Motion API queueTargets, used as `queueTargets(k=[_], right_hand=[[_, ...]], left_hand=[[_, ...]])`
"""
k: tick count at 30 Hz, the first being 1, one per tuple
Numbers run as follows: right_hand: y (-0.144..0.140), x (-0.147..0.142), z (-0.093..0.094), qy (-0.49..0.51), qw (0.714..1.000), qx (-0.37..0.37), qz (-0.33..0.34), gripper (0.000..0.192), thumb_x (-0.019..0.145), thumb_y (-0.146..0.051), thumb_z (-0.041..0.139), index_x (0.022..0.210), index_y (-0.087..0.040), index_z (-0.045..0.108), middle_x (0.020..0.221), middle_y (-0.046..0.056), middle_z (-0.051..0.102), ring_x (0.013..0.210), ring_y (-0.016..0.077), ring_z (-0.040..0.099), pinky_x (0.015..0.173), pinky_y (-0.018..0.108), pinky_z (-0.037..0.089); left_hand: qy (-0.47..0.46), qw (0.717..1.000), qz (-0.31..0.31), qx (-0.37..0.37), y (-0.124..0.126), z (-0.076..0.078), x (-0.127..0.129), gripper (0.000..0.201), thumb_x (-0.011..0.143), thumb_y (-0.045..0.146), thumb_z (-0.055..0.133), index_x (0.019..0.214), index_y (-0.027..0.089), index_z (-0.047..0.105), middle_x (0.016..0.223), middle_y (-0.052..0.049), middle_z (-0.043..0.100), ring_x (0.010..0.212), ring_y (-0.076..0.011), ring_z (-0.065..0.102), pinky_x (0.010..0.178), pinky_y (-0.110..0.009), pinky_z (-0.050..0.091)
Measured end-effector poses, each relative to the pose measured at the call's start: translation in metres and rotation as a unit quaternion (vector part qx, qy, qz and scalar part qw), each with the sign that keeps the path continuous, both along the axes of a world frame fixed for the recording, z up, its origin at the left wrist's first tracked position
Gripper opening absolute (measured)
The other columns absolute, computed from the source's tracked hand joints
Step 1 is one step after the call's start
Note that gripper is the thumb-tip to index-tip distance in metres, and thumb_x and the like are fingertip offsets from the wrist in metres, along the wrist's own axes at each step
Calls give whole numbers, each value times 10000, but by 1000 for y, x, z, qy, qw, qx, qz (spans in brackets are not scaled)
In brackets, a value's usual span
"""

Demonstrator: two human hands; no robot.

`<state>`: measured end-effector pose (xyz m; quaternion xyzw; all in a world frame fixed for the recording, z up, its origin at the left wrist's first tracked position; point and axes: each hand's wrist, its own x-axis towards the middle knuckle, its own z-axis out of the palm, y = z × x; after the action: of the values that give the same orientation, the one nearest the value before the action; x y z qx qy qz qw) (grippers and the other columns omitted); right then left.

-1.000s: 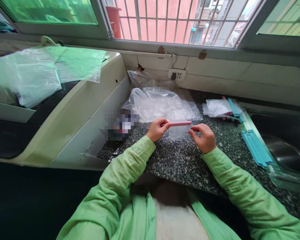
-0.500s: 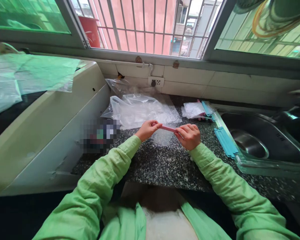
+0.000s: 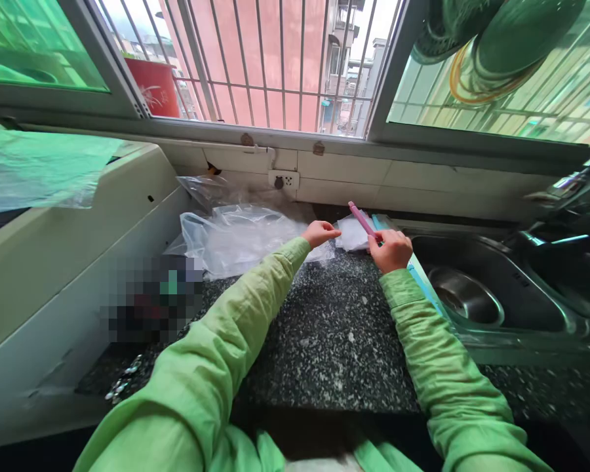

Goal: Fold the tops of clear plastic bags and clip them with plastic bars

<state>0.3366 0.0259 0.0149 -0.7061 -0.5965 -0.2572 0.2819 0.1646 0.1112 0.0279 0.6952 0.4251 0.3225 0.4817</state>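
Two hands work over a speckled dark surface [image 3: 339, 341] below a barred window. Taking the sink [image 3: 465, 298] as landmark: the right hand [image 3: 392, 250] lies just beside its near-left rim, fingers closed in a grip on a pink strip [image 3: 360, 217]. The strip rises tilted from the fist, its free end pointing up and away from the sink, toward the wall. The left hand [image 3: 320, 233] lies farther from the sink, fingers curled together, fingertips on the edge of a clear bag [image 3: 240, 236]; whether it pinches the film or merely touches it cannot be told. A smaller pile of bags [image 3: 350, 233] lies between the two hands, touching the sink's left rim region. Teal strips [image 3: 415, 275] run along that same rim, partly hidden by the right sleeve. A socket [image 3: 284, 179] sits on the wall well left of the sink, and a pale appliance [image 3: 78, 249] stands farthest from it.

Step in hand, as judged: the strip is gripped and lifted clear of the surface while the other hand reaches to the bags; strip and bag are not yet joined. The next move would call for one layer of film to be separated from the heap, and for the strip to be turned level with the bag's edge, since it now stands oblique to it.
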Motion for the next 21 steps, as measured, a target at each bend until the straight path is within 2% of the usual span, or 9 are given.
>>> queueTargets(k=[5, 8, 12, 16, 21], right_hand=[[22, 13, -2, 61, 995, -16, -77, 255, 736, -336, 465, 724, -149, 638, 747, 91, 648, 700, 202, 507, 605, 295, 235], [32, 19, -10, 85, 991, -39, -99, 265, 728, -330, 463, 737, -139, 648, 740, 112, 648, 698, 211, 523, 603, 300, 255], [38, 27, -22, 103, 985, -59, -124, 301, 716, -333, 457, 765, -118, 662, 726, 144, 648, 696, 231, 549, 603, 314, 278], [37, 31, -27, 114, 978, -91, -149, 337, 730, -358, 443, 800, -117, 668, 755, 153, 653, 729, 243, 564, 627, 329, 298], [36, 30, -28, 100, 978, -108, -144, 366, 734, -400, 452, 798, -114, 669, 765, 160, 655, 744, 251, 563, 639, 338, 293]], left_hand=[[43, 999, 23, 0, 17, -9, 31, 109, 640, 195, 565, 638, 98, 614, 440, 51, 407, 437, -48, 323, 470, -209, 289], [58, 998, 30, 11, 21, -18, 46, 155, 658, 193, 540, 693, 84, 644, 489, 21, 482, 471, -64, 386, 500, -214, 343], [92, 995, 24, 28, 23, -33, 61, 202, 665, 187, 534, 767, 81, 672, 658, -43, 616, 604, -110, 514, 617, -234, 419], [129, 990, 13, 46, 22, -43, 67, 239, 688, 213, 531, 833, 93, 678, 820, -87, 661, 752, -157, 572, 736, -258, 439], [164, 984, 13, 60, 16, -44, 58, 253, 703, 221, 525, 870, 102, 673, 884, -98, 665, 820, -181, 585, 785, -276, 441]])
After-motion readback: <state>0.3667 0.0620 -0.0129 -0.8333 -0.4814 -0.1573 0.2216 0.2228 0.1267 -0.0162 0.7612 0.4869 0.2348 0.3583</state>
